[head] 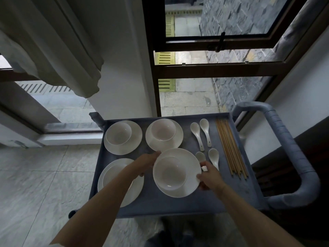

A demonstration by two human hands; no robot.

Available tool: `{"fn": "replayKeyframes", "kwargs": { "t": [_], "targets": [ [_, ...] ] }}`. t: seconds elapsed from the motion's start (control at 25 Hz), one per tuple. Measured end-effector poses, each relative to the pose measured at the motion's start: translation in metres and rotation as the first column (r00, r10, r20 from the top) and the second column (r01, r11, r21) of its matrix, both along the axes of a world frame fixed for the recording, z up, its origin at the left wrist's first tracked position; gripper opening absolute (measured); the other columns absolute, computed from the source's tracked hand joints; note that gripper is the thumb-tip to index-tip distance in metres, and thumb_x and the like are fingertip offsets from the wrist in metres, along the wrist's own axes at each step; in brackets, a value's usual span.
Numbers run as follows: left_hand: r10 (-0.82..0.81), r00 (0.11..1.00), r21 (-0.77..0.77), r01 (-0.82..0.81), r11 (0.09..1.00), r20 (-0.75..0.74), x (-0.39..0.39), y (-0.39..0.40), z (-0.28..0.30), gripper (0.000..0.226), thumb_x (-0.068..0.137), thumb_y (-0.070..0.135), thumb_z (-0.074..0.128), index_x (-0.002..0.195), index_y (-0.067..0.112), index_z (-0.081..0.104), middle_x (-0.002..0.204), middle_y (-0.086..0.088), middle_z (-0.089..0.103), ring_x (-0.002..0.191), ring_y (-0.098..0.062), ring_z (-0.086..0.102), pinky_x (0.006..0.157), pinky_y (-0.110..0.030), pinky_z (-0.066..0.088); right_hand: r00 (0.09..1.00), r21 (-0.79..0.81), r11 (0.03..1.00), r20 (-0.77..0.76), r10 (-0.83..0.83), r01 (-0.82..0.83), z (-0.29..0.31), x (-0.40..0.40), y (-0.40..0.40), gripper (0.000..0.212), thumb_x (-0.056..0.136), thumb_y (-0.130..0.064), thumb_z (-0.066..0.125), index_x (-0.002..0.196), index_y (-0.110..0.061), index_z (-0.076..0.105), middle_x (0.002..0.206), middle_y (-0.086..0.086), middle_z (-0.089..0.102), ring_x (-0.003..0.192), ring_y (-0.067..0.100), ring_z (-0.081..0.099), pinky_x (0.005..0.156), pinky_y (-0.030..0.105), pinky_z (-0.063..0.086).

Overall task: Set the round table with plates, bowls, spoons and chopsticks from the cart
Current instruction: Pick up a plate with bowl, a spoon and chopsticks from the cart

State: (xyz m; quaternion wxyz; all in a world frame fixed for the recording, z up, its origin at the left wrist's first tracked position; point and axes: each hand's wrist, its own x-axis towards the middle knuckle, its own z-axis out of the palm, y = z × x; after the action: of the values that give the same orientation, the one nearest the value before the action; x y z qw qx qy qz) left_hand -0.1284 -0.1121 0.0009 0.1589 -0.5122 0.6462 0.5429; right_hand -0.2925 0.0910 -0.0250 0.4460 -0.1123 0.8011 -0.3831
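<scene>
A grey cart tray carries several white plates, each with a white bowl on it. My left hand grips the left rim of the near right plate, and my right hand grips its right rim; this plate with its bowl is tilted, slightly raised. Another plate with a bowl sits at the far left, one at the far middle, and one at the near left under my left forearm. Several white spoons lie to the right, beside a bundle of wooden chopsticks.
The cart's padded handle curves along the right side. Beyond the cart are a white pillar, a dark-framed window and a grey curtain. Grey floor tiles spread out to the left. The round table is out of sight.
</scene>
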Motion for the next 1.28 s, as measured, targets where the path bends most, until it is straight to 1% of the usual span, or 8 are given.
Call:
{"fn": "replayKeyframes", "kwargs": {
  "t": [0.12, 0.32, 0.52, 0.76, 0.88, 0.96, 1.08, 1.28],
  "targets": [
    [0.026, 0.994, -0.067, -0.034, 0.997, -0.106, 0.004, 0.002, 0.001, 0.025, 0.097, 0.029, 0.052, 0.093, 0.009, 0.066, 0.066, -0.005, 0.045, 0.045, -0.012, 0.034, 0.047, -0.020, 0.026, 1.000, -0.042, 0.999, 0.010, 0.021, -0.020, 0.012, -0.007, 0.002, 0.032, 0.087, 0.001, 0.054, 0.100, -0.028, 0.054, 0.098, 0.018, 0.065, 0.073, 0.030, 0.065, 0.052, 0.032, 0.056],
    [-0.074, 0.988, -0.099, 0.061, 0.993, -0.133, 0.011, 0.015, 0.004, 0.016, 0.095, 0.023, 0.051, 0.108, 0.021, 0.060, 0.069, -0.006, 0.061, 0.050, -0.013, 0.050, 0.043, -0.022, 0.037, 0.998, -0.074, 0.996, 0.015, 0.057, -0.056, 0.023, -0.011, 0.004, 0.032, 0.088, 0.001, 0.054, 0.100, -0.029, 0.052, 0.096, 0.021, 0.067, 0.062, 0.024, 0.065, 0.044, 0.026, 0.048],
    [-0.097, 0.979, -0.079, 0.085, 0.993, -0.177, 0.027, 0.035, -0.011, 0.018, 0.099, 0.021, 0.046, 0.117, 0.022, 0.049, 0.063, -0.004, 0.068, 0.052, -0.014, 0.065, 0.045, -0.025, 0.049, 0.998, -0.077, 0.995, -0.006, 0.060, -0.060, 0.013, -0.006, 0.011, 0.031, 0.088, -0.004, 0.057, 0.107, -0.028, 0.053, 0.095, 0.016, 0.068, 0.073, 0.027, 0.068, 0.054, 0.030, 0.056],
    [0.089, 0.956, -0.084, -0.117, 0.990, -0.280, 0.047, 0.059, -0.032, 0.019, 0.094, 0.007, 0.055, 0.111, 0.012, 0.052, 0.070, -0.014, 0.069, 0.054, -0.028, 0.066, 0.052, -0.037, 0.058, 0.988, -0.071, 0.988, -0.089, 0.128, -0.134, -0.009, 0.002, 0.015, 0.031, 0.086, -0.015, 0.064, 0.113, -0.029, 0.055, 0.102, 0.003, 0.066, 0.082, 0.025, 0.069, 0.054, 0.025, 0.056],
    [0.155, 0.937, -0.073, -0.186, 0.980, -0.312, 0.055, 0.065, -0.040, 0.020, 0.091, 0.004, 0.058, 0.107, 0.014, 0.055, 0.086, -0.017, 0.069, 0.065, -0.030, 0.072, 0.059, -0.047, 0.062, 0.973, -0.059, 0.986, -0.180, 0.141, -0.153, -0.014, 0.001, 0.010, 0.008, 0.092, -0.034, 0.057, 0.098, -0.029, 0.059, 0.093, -0.003, 0.066, 0.075, 0.020, 0.068, 0.056, 0.031, 0.058],
    [0.170, 0.931, -0.079, -0.206, 0.975, -0.324, 0.057, 0.066, -0.042, 0.018, 0.091, 0.006, 0.059, 0.107, 0.015, 0.056, 0.089, -0.017, 0.069, 0.068, -0.029, 0.073, 0.060, -0.049, 0.062, 0.913, 0.029, 0.996, -0.399, 0.090, -0.086, -0.017, -0.004, 0.006, 0.019, 0.095, -0.039, 0.050, 0.085, -0.026, 0.061, 0.081, 0.001, 0.065, 0.070, 0.018, 0.065, 0.066, 0.042, 0.060],
    [0.212, 0.920, -0.078, -0.250, 0.965, -0.330, 0.060, 0.064, -0.043, 0.017, 0.093, 0.008, 0.058, 0.108, 0.015, 0.056, 0.090, -0.017, 0.069, 0.067, -0.029, 0.073, 0.058, -0.047, 0.062, 0.732, 0.220, 0.973, -0.651, 0.201, -0.073, -0.018, -0.011, -0.002, 0.020, 0.095, -0.034, 0.054, 0.104, -0.019, 0.063, 0.092, 0.004, 0.064, 0.081, 0.021, 0.063, 0.069, 0.037, 0.055],
    [0.266, 0.911, -0.066, -0.301, 0.951, -0.315, 0.067, 0.059, -0.040, 0.014, 0.093, 0.006, 0.057, 0.105, 0.014, 0.055, 0.084, -0.021, 0.070, 0.064, -0.033, 0.071, 0.054, -0.042, 0.060, 0.713, 0.494, 0.864, -0.570, 0.409, -0.100, -0.028, -0.013, -0.015, 0.018, 0.094, -0.022, 0.059, 0.109, -0.011, 0.061, 0.102, 0.010, 0.067, 0.092, 0.028, 0.067, 0.068, 0.035, 0.053]
  ]
}}
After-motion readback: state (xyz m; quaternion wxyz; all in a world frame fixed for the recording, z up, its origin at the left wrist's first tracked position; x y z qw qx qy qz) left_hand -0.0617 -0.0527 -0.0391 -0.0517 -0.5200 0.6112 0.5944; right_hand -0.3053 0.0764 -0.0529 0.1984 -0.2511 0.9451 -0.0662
